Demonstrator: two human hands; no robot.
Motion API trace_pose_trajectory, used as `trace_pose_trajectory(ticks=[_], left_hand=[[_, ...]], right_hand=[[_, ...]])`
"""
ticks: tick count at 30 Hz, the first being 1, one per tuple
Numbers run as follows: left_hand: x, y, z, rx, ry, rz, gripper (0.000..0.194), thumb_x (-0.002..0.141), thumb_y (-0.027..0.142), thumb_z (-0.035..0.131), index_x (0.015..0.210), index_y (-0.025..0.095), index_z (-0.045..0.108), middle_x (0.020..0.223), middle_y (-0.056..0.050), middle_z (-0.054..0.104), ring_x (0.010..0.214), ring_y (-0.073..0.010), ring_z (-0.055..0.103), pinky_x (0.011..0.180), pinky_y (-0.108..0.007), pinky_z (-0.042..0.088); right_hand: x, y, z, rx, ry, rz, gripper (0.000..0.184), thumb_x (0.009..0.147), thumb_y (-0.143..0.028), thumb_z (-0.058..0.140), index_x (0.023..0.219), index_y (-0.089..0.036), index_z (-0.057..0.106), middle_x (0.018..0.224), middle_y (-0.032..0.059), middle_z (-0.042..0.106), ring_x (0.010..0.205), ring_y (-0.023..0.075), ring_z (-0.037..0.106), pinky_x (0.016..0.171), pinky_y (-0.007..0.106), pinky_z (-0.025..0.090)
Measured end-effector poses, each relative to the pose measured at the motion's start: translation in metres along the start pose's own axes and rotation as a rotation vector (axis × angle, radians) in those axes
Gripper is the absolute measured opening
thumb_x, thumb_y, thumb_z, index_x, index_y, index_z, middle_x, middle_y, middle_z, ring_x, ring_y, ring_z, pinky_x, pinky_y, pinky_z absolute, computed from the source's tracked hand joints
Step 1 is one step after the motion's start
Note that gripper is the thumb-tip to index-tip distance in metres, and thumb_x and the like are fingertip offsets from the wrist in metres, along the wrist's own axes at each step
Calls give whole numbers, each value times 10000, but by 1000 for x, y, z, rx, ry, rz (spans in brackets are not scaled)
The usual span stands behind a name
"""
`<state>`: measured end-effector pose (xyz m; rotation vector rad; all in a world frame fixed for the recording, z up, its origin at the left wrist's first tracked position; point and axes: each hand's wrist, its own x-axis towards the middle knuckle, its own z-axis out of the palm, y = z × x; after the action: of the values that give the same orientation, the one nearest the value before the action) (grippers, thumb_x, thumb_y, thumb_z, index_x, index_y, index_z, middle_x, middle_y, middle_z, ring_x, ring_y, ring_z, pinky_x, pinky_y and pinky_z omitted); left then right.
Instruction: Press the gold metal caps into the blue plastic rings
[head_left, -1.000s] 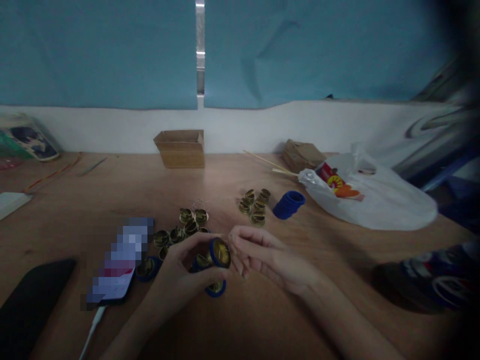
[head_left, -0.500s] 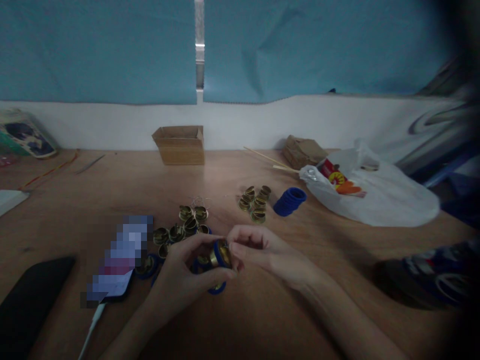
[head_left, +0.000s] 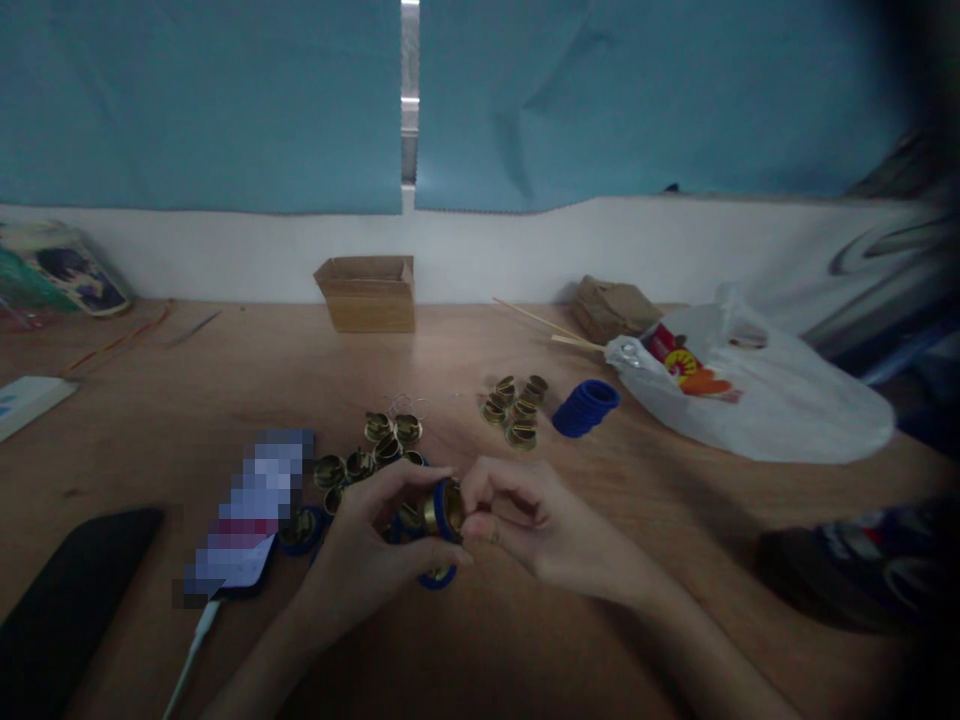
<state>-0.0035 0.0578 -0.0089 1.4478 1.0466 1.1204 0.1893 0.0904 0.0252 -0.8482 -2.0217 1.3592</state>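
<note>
Brass-coloured piece [head_left: 430, 513] in left fingers [head_left: 421, 508]

Bare wooden table [head_left: 450, 350] is left between the cardboard box [head_left: 371, 305] and the brass-coloured pieces [head_left: 386, 448]; the right is obstructed by blue rings [head_left: 585, 410], a plastic bag [head_left: 817, 405] and a bottle [head_left: 847, 570], the left by a phone [head_left: 251, 515]

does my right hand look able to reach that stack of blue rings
Probably yes: only bare tabletop seems to lie between the right hand and the blue rings, though its fingers are at the gold piece in the left hand.
</note>
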Motion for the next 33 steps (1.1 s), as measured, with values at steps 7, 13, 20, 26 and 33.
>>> trace_pose_trajectory(ticks=[7, 13, 20, 26, 33], left_hand=[[1, 0, -5, 80, -21, 49, 486, 642, 64, 792, 1054, 272, 639, 944, 10, 684, 868, -165, 649, 747, -255, 510], [-1, 0, -8, 205, -13, 119, 465, 665, 58, 778, 1046, 280, 630, 951, 13, 675, 879, -170, 649, 761, -270, 516], [1, 1, -5, 247, 41, 284, 440, 727, 21, 718, 1059, 291, 617, 1066, 15, 681, 1016, -162, 648, 886, -278, 519], [1, 2, -6, 288, 33, 326, 479, 742, -13, 680, 1102, 295, 607, 1131, 11, 679, 1072, -164, 639, 949, -295, 516], [1, 4, -7, 301, 7, 317, 506, 748, -52, 619, 1126, 283, 593, 1179, -7, 668, 1122, -185, 622, 985, -337, 508]], right_hand=[[-3, 1, 0, -379, 76, -253, 157, 849, -47, 584, 773, -178, 543, 726, -36, 584, 654, 85, 551, 595, 190, 387], [-7, 9, 4, -522, 100, -335, 145, 894, -68, 507, 816, -177, 561, 781, 4, 613, 695, 113, 586, 599, 200, 427], [-7, 8, 12, -667, 182, -474, 234, 926, -73, 408, 865, -174, 609, 769, 39, 665, 713, 156, 612, 646, 256, 497], [-7, 10, 18, -697, 222, -496, 236, 913, -48, 415, 870, -158, 619, 776, 50, 673, 733, 168, 618, 676, 281, 515], [-6, 10, 22, -714, 257, -528, 207, 929, -78, 441, 854, -142, 623, 768, 66, 679, 716, 177, 625, 663, 294, 527]])
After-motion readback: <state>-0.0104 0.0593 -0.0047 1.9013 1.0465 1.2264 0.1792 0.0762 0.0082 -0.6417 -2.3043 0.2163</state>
